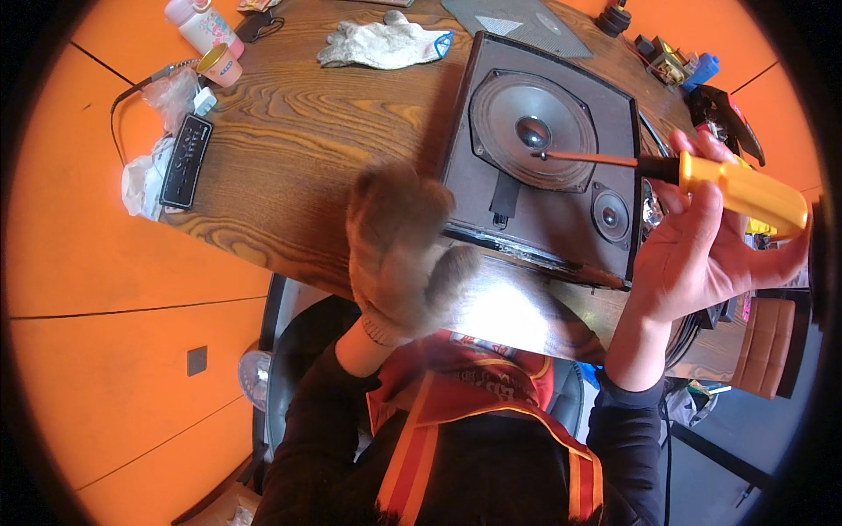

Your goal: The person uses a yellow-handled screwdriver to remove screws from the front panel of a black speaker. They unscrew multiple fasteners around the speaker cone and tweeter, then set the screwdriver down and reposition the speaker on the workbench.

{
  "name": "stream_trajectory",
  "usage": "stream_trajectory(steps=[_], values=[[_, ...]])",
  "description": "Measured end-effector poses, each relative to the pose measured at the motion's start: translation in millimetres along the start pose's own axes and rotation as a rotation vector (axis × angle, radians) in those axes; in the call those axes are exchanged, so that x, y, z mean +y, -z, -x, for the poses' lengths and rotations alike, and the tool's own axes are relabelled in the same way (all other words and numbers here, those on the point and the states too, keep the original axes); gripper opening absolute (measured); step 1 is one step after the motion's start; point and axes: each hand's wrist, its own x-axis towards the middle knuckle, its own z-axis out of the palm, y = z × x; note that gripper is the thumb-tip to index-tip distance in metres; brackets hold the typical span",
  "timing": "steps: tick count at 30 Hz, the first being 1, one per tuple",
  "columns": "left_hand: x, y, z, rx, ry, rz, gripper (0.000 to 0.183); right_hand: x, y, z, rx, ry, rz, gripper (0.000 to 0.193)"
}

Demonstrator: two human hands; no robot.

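My right hand (697, 237), bare, is closed around the orange handle of a screwdriver (745, 191). Its shaft points left over the speaker box, and a small dark bit, perhaps a screw, shows at the tip; I cannot tell whether it touches the cone. The speaker box (474, 188) lies face up, with a large woofer (526, 96) and a small tweeter (610, 212). Left of the box, over the table's near edge, is my left hand (399, 245) in a brown work glove. Motion blurs its fingers, and nothing shows in them.
On the wooden table (289, 131) lie a white glove (386, 44), a grey mat (517, 22) and a black panel (187, 162). A paper cup (219, 66) and a pink-white bottle (197, 26) stand at far left. Parts and tools (671, 66) crowd the far right.
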Motion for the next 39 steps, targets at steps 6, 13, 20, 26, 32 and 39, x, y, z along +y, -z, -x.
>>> stream_trajectory(steps=[6,13,20,26,32,39], values=[[-6.5,-3.1,-31.0,-0.264,0.117,-0.26,0.039,6.7,-7.1,-2.7,-0.016,-0.012,0.022,0.071],[5.1,-4.4,-51.1,-0.516,0.194,-0.371,0.04,18.0,-1.6,4.2,0.001,-0.043,-0.029,0.073],[2.6,-2.2,-56.8,-0.549,0.176,-0.379,0.036,17.2,-7.0,2.5,0.033,-0.048,-0.042,0.073],[2.9,-1.2,-59.5,-0.559,0.199,-0.374,0.038,12.2,-9.3,3.7,0.039,-0.058,-0.045,0.074],[1.2,-3.5,-54.3,-0.528,0.173,-0.419,0.042,8.9,-11.2,-0.9,0.038,-0.048,-0.041,0.073],[8.5,1.0,-9.6,-0.282,-0.141,-0.077,0.051,12.5,-3.0,-13.0,0.028,0.019,0.06,0.072]])
